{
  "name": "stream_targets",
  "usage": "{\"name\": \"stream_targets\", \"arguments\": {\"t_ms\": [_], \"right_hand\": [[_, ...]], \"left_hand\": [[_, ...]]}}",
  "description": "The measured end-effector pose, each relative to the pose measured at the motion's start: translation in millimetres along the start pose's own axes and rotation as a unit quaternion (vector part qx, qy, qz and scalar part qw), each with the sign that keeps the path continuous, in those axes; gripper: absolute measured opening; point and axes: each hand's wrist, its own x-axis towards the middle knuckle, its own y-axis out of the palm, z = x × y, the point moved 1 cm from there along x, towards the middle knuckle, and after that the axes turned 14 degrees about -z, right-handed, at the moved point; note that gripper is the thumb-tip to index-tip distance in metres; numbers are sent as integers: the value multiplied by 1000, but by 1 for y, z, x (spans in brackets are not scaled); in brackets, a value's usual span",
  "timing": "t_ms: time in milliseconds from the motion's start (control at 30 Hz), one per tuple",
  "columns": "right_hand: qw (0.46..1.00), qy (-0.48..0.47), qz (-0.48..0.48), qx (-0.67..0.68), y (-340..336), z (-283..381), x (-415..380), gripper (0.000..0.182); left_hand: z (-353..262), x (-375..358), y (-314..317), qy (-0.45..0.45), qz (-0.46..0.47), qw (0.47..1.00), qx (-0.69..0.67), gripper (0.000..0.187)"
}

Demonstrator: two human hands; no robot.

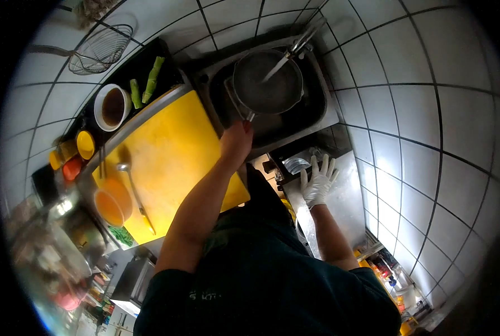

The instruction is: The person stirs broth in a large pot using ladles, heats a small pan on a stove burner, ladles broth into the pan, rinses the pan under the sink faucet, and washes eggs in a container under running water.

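My left hand (237, 144), bare, is closed around the handle of a round pan (266, 84) over the sink (317, 106). Water runs into the pan from the tap (299, 46). My right hand (319, 185), in a whitish glove, has its fingers spread at the edge of the metal counter (342, 204), beside a shiny round metal thing (297, 164). To the left of my left arm lies a yellow cutting board (177, 140), with a ladle (133, 187) on it.
Left of the board are a white bowl of brown liquid (113, 107), green stalks (152, 81), a yellow cup (85, 144) and an orange container (111, 206). A wire strainer (104, 51) hangs at the upper left. Tiled walls (401, 106) rise behind and to the right.
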Motion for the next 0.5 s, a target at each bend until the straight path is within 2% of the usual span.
{"name": "stream_targets", "arguments": {"t_ms": [200,433,500], "right_hand": [[998,14,-37,48,-5,4,11,58],[976,54,-107,181,-5,19,75,57],[967,43,-125,218,-11,20,99,58]], "left_hand": [[7,-11,-15,9,10,1000,-16,31],[17,-26,-21,12,3,999,30,31],[22,-28,-21,40,-5,999,30,33]]}}
